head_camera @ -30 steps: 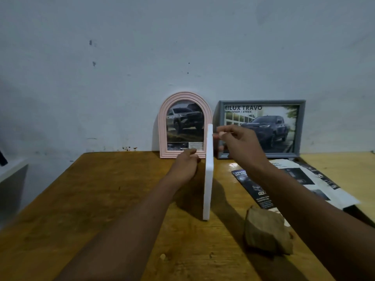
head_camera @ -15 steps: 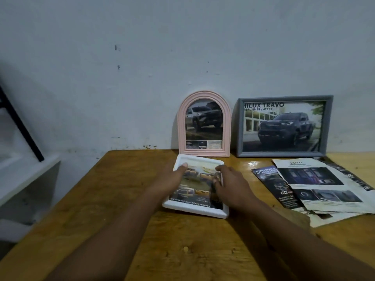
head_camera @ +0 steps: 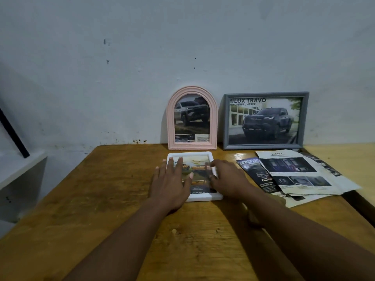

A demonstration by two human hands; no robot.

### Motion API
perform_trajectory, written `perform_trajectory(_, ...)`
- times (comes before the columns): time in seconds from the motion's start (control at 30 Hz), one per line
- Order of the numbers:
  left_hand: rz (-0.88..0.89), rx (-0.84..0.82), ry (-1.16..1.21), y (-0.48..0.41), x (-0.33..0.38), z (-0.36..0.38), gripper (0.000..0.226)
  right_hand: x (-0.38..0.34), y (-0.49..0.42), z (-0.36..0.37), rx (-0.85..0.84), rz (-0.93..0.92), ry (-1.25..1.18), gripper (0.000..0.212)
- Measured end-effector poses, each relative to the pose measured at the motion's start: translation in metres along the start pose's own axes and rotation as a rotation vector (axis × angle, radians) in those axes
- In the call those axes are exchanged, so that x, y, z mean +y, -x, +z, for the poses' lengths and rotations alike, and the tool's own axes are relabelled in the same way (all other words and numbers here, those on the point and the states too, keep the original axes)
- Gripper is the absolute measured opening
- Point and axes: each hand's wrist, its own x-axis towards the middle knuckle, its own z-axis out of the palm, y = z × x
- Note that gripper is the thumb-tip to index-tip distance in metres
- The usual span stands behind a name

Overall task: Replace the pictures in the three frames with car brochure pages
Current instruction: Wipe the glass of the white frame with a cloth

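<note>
A white frame point(head_camera: 199, 155) lies face up on the wooden table point(head_camera: 113, 185), with a car page showing orange trucks inside it. My left hand point(head_camera: 172, 183) rests flat over its left side, fingers straight and spread. My right hand point(head_camera: 228, 178) lies over its right edge with relaxed fingers touching the glass. Behind it a pink arched frame point(head_camera: 191, 118) and a grey rectangular frame point(head_camera: 264, 120) lean upright against the wall, each holding a pickup truck page.
Loose car brochure pages point(head_camera: 294, 173) are spread on the table's right side, below the grey frame. A white shelf point(head_camera: 18, 175) with a black bar stands at the left. The wall point(head_camera: 142, 57) closes the table's far edge.
The white frame went from standing on edge between my hands to lying face up on the table. My left hand's fingers have since straightened and spread flat over it.
</note>
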Motion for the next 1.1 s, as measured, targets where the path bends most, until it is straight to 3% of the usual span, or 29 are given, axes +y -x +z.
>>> perform_trajectory(0.27, 0.143, -0.038, 0.077, 0.021, 0.051, 0.001, 0.064, 0.032, 0.063, -0.04, 0.051, 0.028, 0.158, 0.031)
perform_trajectory(0.4, 0.278, -0.027, 0.041, 0.033, 0.081, -0.003, 0.061, 0.047, 0.089, -0.055, -0.046, 0.109, 0.216, 0.035)
perform_trajectory(0.53, 0.305, -0.028, -0.031, 0.039, 0.097, -0.004, 0.058, 0.055, 0.102, -0.05, -0.083, 0.102, 0.19, 0.041)
perform_trajectory(0.8, 0.223, -0.014, 0.159, 0.023, 0.079, -0.009, 0.052, 0.045, 0.097, -0.042, -0.021, -0.016, 0.259, 0.042)
perform_trajectory(1.1, -0.012, 0.064, 0.318, -0.025, 0.004, -0.032, 0.047, -0.013, 0.01, -0.052, 0.127, -0.085, -0.161, 0.049)
